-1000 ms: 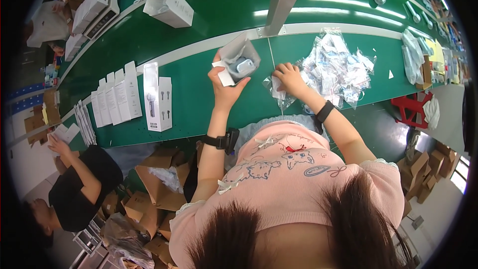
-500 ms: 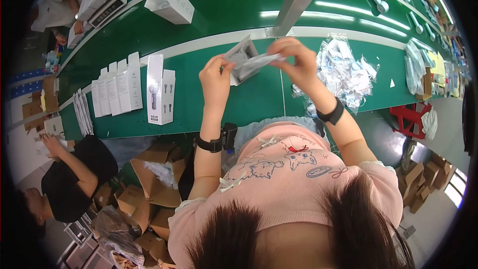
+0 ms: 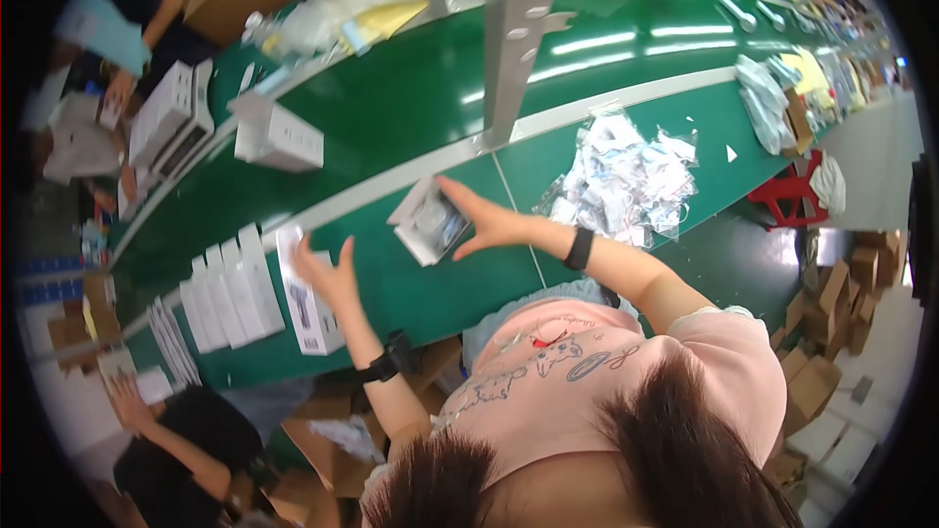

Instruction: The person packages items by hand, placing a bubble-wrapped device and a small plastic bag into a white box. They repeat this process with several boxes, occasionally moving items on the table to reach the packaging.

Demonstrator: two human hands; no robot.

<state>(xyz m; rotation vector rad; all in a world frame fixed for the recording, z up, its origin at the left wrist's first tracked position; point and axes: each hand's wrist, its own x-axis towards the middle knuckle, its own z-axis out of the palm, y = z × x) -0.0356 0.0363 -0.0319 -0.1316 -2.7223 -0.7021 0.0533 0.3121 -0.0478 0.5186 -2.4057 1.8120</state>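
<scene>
Our left hand (image 3: 328,277) spreads loosely at the printed carton (image 3: 304,311); our right hand (image 3: 484,222) spans the open box (image 3: 411,241) near the worktop's (image 3: 396,286) far edge, its grip unclear.

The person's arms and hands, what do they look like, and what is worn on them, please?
The left hand and right hand wear no gloves. The left wrist has a black band with a dark, chunky block; the right wrist has a plainer black band. The right sleeve is short and pink, frilled in white at its edge.
</scene>
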